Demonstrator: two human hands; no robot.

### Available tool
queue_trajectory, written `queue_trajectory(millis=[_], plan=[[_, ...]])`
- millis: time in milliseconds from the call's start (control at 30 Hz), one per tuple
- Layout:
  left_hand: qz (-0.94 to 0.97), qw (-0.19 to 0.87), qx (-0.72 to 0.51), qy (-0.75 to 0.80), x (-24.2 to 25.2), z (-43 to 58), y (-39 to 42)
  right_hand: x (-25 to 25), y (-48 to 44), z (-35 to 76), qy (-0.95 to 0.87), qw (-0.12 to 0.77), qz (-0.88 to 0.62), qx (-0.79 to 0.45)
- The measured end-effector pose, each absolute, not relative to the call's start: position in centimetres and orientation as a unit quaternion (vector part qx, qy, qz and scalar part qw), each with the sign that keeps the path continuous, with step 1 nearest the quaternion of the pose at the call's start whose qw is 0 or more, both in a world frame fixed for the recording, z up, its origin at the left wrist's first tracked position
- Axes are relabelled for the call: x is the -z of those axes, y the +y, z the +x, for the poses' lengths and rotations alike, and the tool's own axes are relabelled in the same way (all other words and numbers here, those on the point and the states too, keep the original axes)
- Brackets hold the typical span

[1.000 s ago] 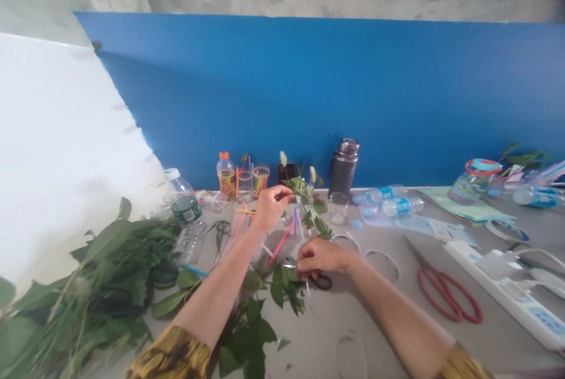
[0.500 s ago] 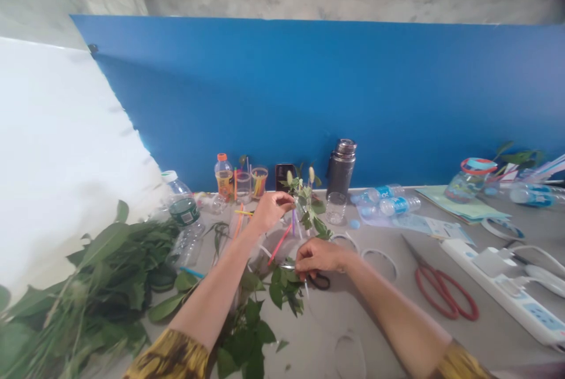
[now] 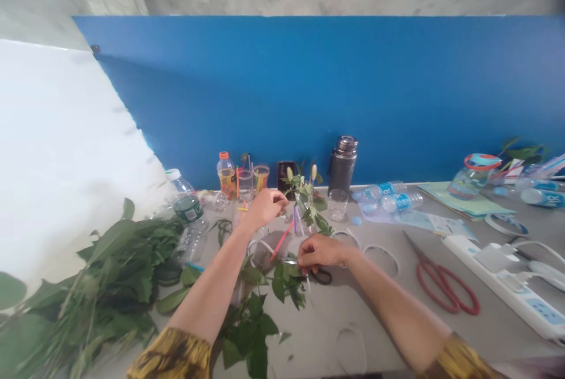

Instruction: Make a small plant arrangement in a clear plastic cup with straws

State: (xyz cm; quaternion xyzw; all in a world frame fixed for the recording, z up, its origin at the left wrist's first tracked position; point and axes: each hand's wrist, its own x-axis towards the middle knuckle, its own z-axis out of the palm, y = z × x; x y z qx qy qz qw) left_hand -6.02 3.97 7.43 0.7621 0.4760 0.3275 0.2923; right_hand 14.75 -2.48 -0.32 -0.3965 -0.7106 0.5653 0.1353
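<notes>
My left hand [image 3: 263, 208] is stretched forward over the grey table [image 3: 388, 302], its fingers pinched near the stems of a small leafy sprig [image 3: 305, 198] that stands upright in a clear cup. What the fingers hold is too small to make out. My right hand [image 3: 321, 252] rests closed on the table on a pair of small black-handled scissors [image 3: 321, 276], right beside a cut leafy twig [image 3: 282, 286]. A pink straw [image 3: 281, 240] lies between the two hands.
A heap of green branches [image 3: 92, 291] fills the left. Bottles [image 3: 187, 214], cups with straws [image 3: 260, 178] and a steel flask [image 3: 343, 165] line the blue board. Red scissors [image 3: 444, 285], a power strip [image 3: 507, 285] and clear rings [image 3: 380, 258] lie to the right.
My left hand has come down and slightly back from the top of the upright sprig to its lower stems. The right hand has stayed on the scissors.
</notes>
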Motion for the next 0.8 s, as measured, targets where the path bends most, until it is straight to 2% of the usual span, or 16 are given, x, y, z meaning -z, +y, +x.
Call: queue_trajectory(millis=[133,300,467,633,733,800], plan=[[0.716,0.337,-0.326,0.516,-7.2,-6.7,3.8,0.1,-2.6,14.9,-0.706,0.139,-0.400,-0.568],[0.702,0.368,-0.206,0.573,-6.0,-9.2,3.8,0.3,-2.6,15.1,-0.710,0.122,-0.394,-0.571],[0.725,0.308,-0.141,0.600,-5.2,-12.2,3.2,0.7,-2.4,15.3,-0.715,0.107,-0.385,-0.573],[0.769,0.294,-0.048,0.565,-5.1,-13.5,2.1,0.9,-2.3,15.3,-0.718,0.106,-0.387,-0.569],[0.819,0.303,-0.061,0.484,-5.6,-13.5,0.8,1.0,-2.3,15.4,-0.716,0.104,-0.389,-0.570],[0.838,0.267,-0.109,0.463,-6.1,-13.4,-0.3,1.0,-2.3,15.4,-0.714,0.102,-0.391,-0.572]])
